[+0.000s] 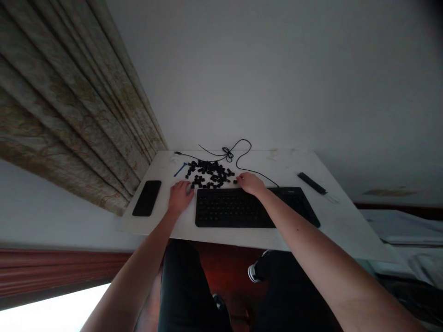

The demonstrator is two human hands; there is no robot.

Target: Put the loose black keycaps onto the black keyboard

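A black keyboard (231,207) lies on the white table in front of me, its right part partly covered by my right forearm. Behind it is a loose heap of black keycaps (211,171). My right hand (251,183) reaches over the keyboard's back edge, thumb and finger pinched together at the right side of the heap. A small dark keycap (235,181) shows at those fingertips. Left of the keyboard, my left hand (180,196) rests on the tabletop with fingers stretched out, its fingertips close to the nearest keycaps.
A black phone (146,198) lies at the left. Beside the heap is a blue tool (180,169). The keyboard's cable (228,154) loops along the wall. At the right lie a dark strip (312,183) and a wire piece (331,198). A patterned curtain (79,87) hangs left.
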